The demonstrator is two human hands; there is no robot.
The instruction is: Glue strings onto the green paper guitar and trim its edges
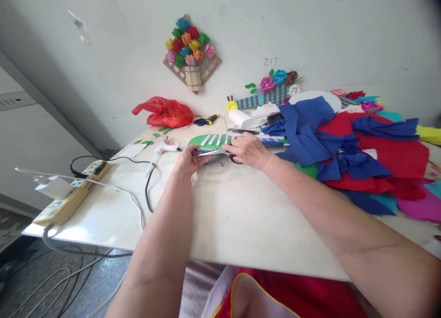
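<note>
A long green and blue craft piece with white strips (215, 139) lies across the table in front of me. My left hand (193, 160) grips its near left edge, the thumb close to the rim and the other fingers partly hidden beneath. In my right hand (251, 150) is a pair of scissors (235, 158) with black handles. Their silver blades point left along the near edge of the craft piece, toward my left fingers. Whether the blades are touching the piece, I cannot tell.
A white glue gun (166, 147) rests to the left, near a power strip (74, 191) with cables. Behind are a red plastic bag (167, 112) and yellow-black pliers (207, 120). Crumpled blue paper (305, 125) and red paper (392, 148) pile up on the right. Paper flowers (188, 42) hang on the wall.
</note>
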